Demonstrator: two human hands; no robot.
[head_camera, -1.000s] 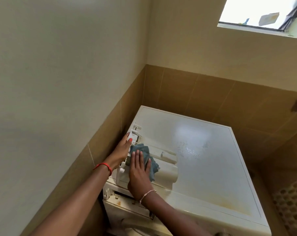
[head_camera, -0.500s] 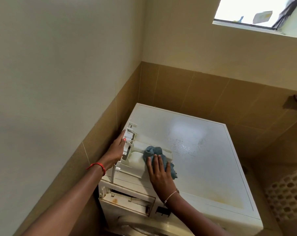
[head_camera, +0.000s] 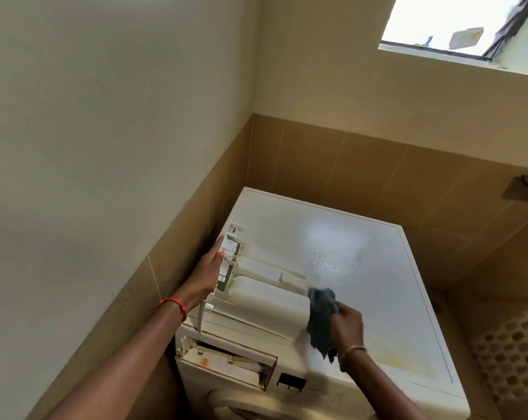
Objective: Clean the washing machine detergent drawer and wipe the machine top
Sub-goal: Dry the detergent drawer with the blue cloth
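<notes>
The drawer is out of the machine and sits on the top, over at the front left corner, with its rounded cream shells facing the camera. The left hand holds it by the left end: the thumb lies on the white plastic bit, and the fingers go round the far side where I can't see them. The right hand has its fingers curled tight round a bunched grey-blue cloth, which is pressed up against the drawer's right end and hangs down a little toward the front edge.

Below the drawer, the slot in the machine's front gapes open, with brownish stains along it. The top is shiny, with a speckled wet-looking patch in the middle and a yellowish stain near the front right. There's a red thread on the left wrist, a thin bracelet on the right, a window up high and a holey basket off to the right.
</notes>
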